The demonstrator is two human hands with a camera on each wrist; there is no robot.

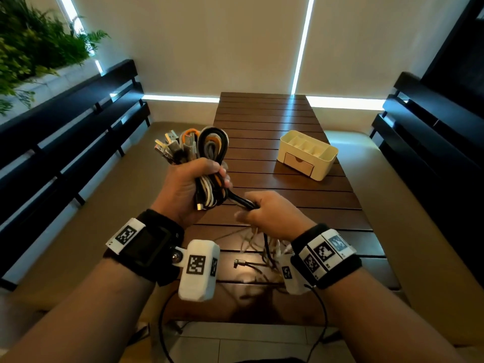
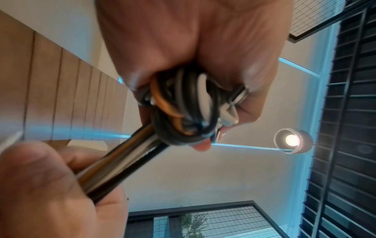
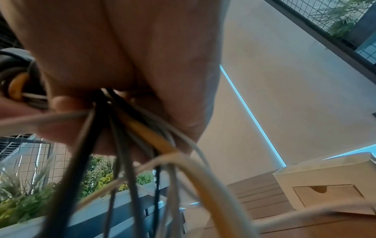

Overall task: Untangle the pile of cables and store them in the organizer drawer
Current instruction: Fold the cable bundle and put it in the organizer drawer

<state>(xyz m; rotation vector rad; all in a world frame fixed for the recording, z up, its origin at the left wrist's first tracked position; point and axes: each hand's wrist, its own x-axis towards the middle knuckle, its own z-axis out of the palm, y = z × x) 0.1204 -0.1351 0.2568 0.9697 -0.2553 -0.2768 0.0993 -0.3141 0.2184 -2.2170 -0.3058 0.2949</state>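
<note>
At frame centre the left hand (image 1: 188,187) fists round the cable bundle (image 1: 199,150); the right hand (image 1: 272,213) grips its trailing strands; the organizer (image 1: 309,153) sits upper right.

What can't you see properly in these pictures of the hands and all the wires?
- How many wires the left hand grips: its fingers cover the middle of the bundle in the head view.
- The loose wire ends: motion blur in the right wrist view; the right hand and its wrist camera hide them in the head view.
- Inside the organizer drawer: it is closed.
</note>
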